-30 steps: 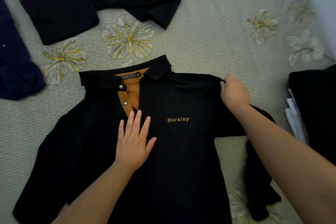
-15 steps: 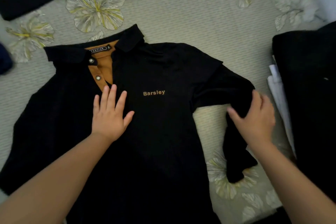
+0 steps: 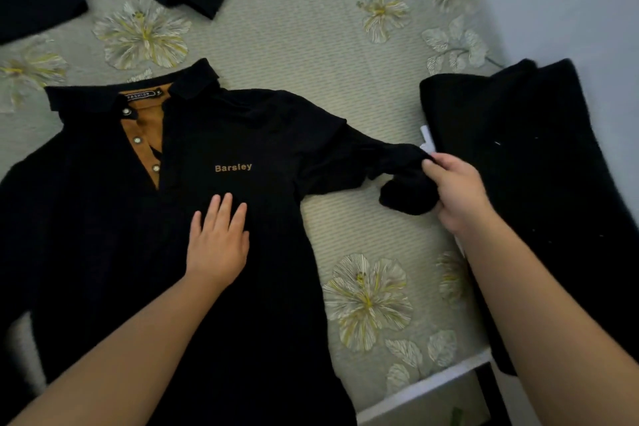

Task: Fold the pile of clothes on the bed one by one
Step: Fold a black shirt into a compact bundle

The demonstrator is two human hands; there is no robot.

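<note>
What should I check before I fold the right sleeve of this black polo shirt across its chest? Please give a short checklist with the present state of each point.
1. Left hand rests flat on the chest of the black polo shirt, below the Barsley logo: ok.
2. Right hand grips the sleeve cuff: ok.
3. Sleeve is smooth: not ok, it is bunched near the cuff.
4. Collar lies flat: ok.
5. Sleeve is apart from the black folded garment at the right: cannot tell, black on black.
6. Hem is straight: cannot tell, out of frame.
</note>
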